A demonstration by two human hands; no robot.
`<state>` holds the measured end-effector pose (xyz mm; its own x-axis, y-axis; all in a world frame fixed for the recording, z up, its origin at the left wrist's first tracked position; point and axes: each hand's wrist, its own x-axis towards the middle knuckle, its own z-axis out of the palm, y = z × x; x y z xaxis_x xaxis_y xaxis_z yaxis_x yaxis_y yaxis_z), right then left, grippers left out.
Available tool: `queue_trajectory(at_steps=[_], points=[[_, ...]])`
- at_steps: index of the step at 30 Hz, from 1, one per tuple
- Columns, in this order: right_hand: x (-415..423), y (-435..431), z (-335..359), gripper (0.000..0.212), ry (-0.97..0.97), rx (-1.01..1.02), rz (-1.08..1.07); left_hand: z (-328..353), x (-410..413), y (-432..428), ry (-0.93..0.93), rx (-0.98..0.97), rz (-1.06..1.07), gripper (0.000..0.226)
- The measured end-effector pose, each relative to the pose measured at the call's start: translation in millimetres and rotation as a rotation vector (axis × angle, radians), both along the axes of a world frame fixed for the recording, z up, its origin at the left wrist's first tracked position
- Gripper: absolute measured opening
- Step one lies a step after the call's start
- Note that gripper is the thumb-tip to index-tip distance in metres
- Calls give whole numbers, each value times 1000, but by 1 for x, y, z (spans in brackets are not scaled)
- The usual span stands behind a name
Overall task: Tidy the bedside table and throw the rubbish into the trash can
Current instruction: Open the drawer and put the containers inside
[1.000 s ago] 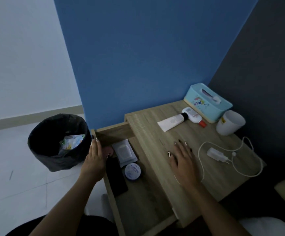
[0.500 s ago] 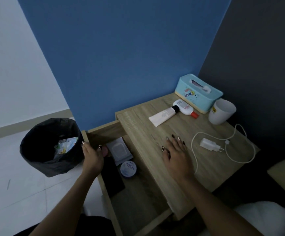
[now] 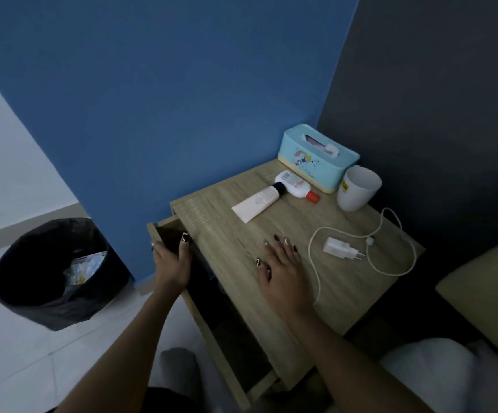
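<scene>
Desk (image 3: 241, 242) bears spread right hand (image 3: 282, 268); left hand (image 3: 171, 260) grips drawer (image 3: 212, 341) front, fingers likely pinched if slammed.

Dim, cool light throughout. At the back, a blue wall (image 3: 182, 99), meeting a dark grey wall (image 3: 435, 99) in the right-hand corner. Far left, a white wall (image 3: 9, 159) with beige skirting (image 3: 27, 231) along its foot. Below, pale floor tiles (image 3: 18, 353) with thin joints. In the corner, a light wooden bedside table (image 3: 229, 231), its drawer (image 3: 216, 353) standing partly out. At the right edge, a yellowish padded edge (image 3: 486, 293) above white fabric (image 3: 450, 377).
</scene>
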<state>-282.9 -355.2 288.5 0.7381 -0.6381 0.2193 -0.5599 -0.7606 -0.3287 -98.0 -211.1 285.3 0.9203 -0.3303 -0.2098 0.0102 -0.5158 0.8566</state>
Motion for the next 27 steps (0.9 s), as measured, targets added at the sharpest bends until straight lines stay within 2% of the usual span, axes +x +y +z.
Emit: queue_trajectory(at_steps=[4, 9, 19, 27], points=[[1, -1, -1, 50, -22, 0, 1, -1, -2, -31, 49, -28, 12, 80], [-1, -2, 1, 52, -3, 16, -2, 1, -4, -59, 157, -103, -13, 108], [-5, -2, 0, 53, -2, 22, 16, -11, -10, -70, 88, -85, 3, 103], [-6, -2, -7, 49, -22, 16, 3, 0, -12, -70, 206, -91, -9, 106]])
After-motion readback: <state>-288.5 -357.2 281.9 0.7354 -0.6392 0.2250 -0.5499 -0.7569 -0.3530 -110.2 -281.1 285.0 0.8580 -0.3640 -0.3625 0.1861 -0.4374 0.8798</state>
